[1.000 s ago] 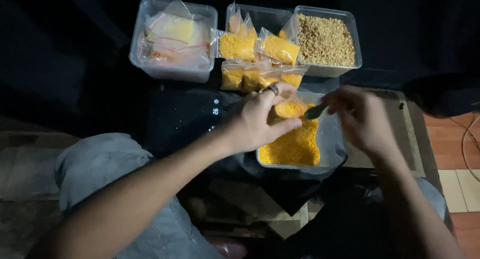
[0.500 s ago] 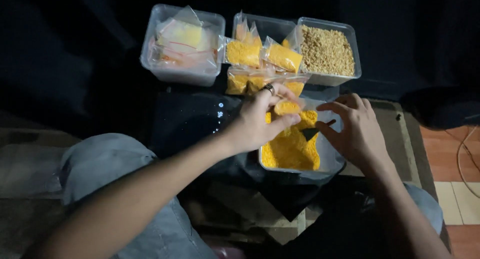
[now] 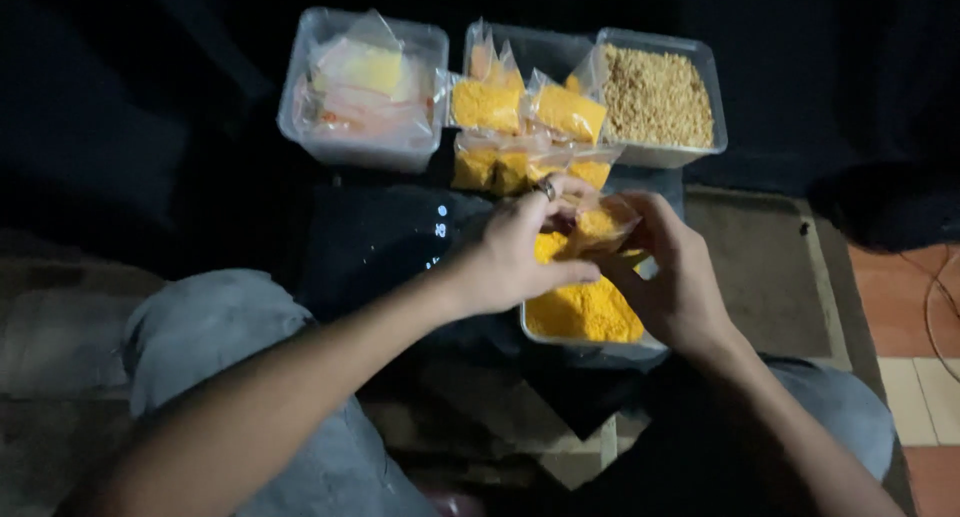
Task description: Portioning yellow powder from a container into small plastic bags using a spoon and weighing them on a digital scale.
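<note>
Both hands grasp a small clear bag (image 3: 600, 222) of orange powder between them. The left hand (image 3: 515, 257) pinches it from nine o'clock, the right hand (image 3: 675, 277) from three o'clock. The powder tub (image 3: 585, 317) sits directly beneath.

**One head-worn view, looking steeply down**

We have a single camera, worn on the person's head and tilted down over the lap. It sits close: our left hand (image 3: 515, 257) and right hand (image 3: 670, 277) fill the centre, forearms entering from the bottom edge. The far edge reaches the clear tubs (image 3: 365, 87). With only this view, nothing overlaps with another.
</note>
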